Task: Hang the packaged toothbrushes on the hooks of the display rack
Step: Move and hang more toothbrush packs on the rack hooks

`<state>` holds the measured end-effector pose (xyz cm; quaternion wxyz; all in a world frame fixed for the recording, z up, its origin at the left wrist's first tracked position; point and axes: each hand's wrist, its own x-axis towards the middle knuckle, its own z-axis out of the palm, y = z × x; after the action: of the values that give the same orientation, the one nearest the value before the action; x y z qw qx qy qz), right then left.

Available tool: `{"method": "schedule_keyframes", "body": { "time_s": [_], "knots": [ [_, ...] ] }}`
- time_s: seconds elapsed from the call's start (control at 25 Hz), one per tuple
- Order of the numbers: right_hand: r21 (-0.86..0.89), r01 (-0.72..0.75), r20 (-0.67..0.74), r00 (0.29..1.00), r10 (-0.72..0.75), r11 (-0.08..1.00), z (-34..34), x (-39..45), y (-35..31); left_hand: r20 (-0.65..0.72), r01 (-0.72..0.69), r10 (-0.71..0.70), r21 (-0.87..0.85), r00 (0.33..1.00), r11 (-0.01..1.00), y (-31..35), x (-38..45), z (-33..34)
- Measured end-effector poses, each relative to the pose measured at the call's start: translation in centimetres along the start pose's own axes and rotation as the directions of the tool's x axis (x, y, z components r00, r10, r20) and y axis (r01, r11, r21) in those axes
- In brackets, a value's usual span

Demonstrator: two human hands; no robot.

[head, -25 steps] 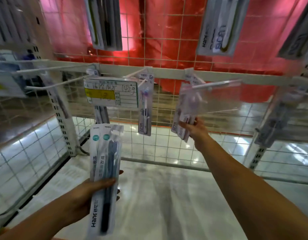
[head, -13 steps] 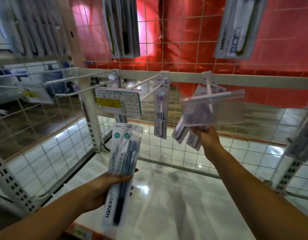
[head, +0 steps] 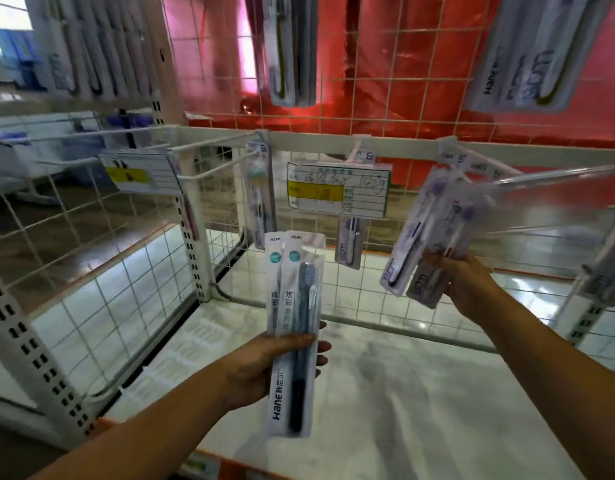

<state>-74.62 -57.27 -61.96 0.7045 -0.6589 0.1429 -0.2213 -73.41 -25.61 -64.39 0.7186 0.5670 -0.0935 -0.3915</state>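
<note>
My left hand [head: 264, 365] grips two white Hane toothbrush packs [head: 294, 327] upright in front of the rack, the front one showing a dark blue brush. My right hand [head: 462, 282] holds the bottom ends of several purple-printed packs [head: 417, 237] that hang tilted on a long white hook [head: 486, 168] at the right of the rail. Single packs hang on two hooks further left, one [head: 259, 199] by the rack corner and one [head: 349, 244] behind a price label [head: 337, 190].
The white wire rack has a horizontal rail [head: 333, 142], bare hooks [head: 209, 150] at the left and a white shelf floor [head: 385, 393] below. More packs hang in the row above [head: 292, 50]. A red sheet backs the grid.
The view has swung left and closer, so the rack sits further right. My right hand has tilted the hanging packs more. My left hand still holds its two packs upright.
</note>
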Motion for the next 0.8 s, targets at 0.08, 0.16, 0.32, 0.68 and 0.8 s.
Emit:
{"method": "schedule_keyframes", "body": {
  "time_s": [0.08,0.16,0.32,0.68,0.8],
  "knots": [
    [0.044,0.015,-0.004,1.0,-0.015,0.999,0.6,-0.9,-0.3,0.024,-0.01,0.01,-0.008,1.0,1.0,0.1,0.1,-0.6],
    [0.084,0.023,-0.021,1.0,-0.021,0.996,0.8,-1.8,-0.2,0.04,-0.018,0.018,-0.022,0.999,1.0,0.0,0.3,-1.3],
    [0.062,0.016,-0.075,0.997,-0.011,0.998,0.4,-3.6,-0.5,0.088,-0.011,0.015,-0.051,0.996,0.999,-0.5,0.9,-1.9],
    [-0.042,-0.176,-0.05,0.984,0.174,0.984,1.7,-9.2,1.0,0.135,0.003,0.01,-0.1,0.991,0.995,-0.8,0.9,-2.0],
    [-0.098,-0.248,0.069,0.964,0.255,0.964,3.9,-10.4,2.4,0.121,-0.001,0.011,-0.079,0.993,0.997,-0.9,0.3,-2.8]
  ]
}}
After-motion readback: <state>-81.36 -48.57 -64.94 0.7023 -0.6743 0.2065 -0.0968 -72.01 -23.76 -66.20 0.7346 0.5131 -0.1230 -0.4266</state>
